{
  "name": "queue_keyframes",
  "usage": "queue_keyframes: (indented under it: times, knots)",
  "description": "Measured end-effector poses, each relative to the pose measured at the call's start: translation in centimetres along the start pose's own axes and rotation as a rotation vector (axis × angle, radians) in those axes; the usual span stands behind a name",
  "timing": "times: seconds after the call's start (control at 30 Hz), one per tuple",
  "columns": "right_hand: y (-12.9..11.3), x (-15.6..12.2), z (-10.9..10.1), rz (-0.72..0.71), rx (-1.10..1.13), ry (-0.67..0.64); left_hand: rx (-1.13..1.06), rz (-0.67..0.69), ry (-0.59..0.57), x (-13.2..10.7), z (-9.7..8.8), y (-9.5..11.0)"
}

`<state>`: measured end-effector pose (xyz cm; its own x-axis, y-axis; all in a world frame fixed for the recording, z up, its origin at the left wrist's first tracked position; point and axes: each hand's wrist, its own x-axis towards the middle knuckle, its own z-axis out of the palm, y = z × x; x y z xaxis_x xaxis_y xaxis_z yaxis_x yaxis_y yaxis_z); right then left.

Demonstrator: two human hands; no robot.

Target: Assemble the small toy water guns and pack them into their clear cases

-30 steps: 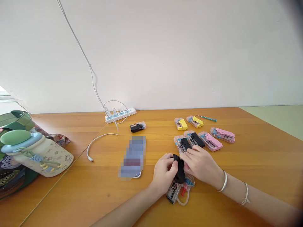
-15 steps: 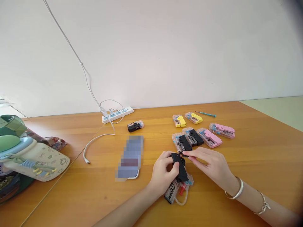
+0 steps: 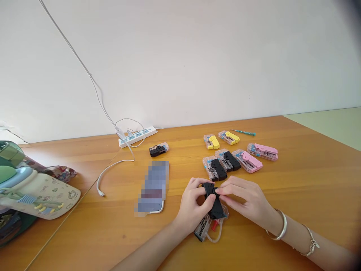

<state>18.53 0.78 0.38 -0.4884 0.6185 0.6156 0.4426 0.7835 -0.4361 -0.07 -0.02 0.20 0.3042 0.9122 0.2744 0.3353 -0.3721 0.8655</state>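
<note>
A small clear plastic toy with a black folding part (image 3: 214, 205) rests on the wooden table (image 3: 296, 180) in front of me. My left hand (image 3: 194, 205) is closed around its left side, thumb on the black part. My right hand (image 3: 244, 199) pinches the top of the black part with its fingertips. Just beyond my hands lie two more black-topped toys (image 3: 221, 167). Two pink ones (image 3: 255, 156) and two yellow ones (image 3: 221, 140) lie further back.
A phone (image 3: 152, 188) lies left of my hands. Another black toy (image 3: 158, 149), a white power strip (image 3: 137, 136) with cables and a teal screwdriver (image 3: 243, 132) sit near the wall. A patterned bottle (image 3: 39, 195) lies at the left edge.
My right hand has come back onto the black part of the toy after lifting off it. The view has tilted up slightly.
</note>
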Motion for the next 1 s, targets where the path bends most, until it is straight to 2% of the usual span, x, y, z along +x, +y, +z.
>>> queue_keyframes:
  times: [0.3,0.5,0.73,1.0]
  knots:
    - [-1.3,0.6,0.1,0.173,0.266,-0.019,0.035,0.051,0.041,-0.2,0.2,-0.1]
    - [-2.1,0.1,0.1,0.294,0.238,-0.05,0.113,0.166,0.088,-0.4,0.2,0.3]
    - [-1.9,0.4,-0.1,0.366,0.272,-0.258,0.186,0.253,0.104,-0.6,0.3,0.3]
    - [-1.8,0.2,0.3,0.436,0.429,-0.276,0.2,0.233,0.076,-0.4,0.2,0.1]
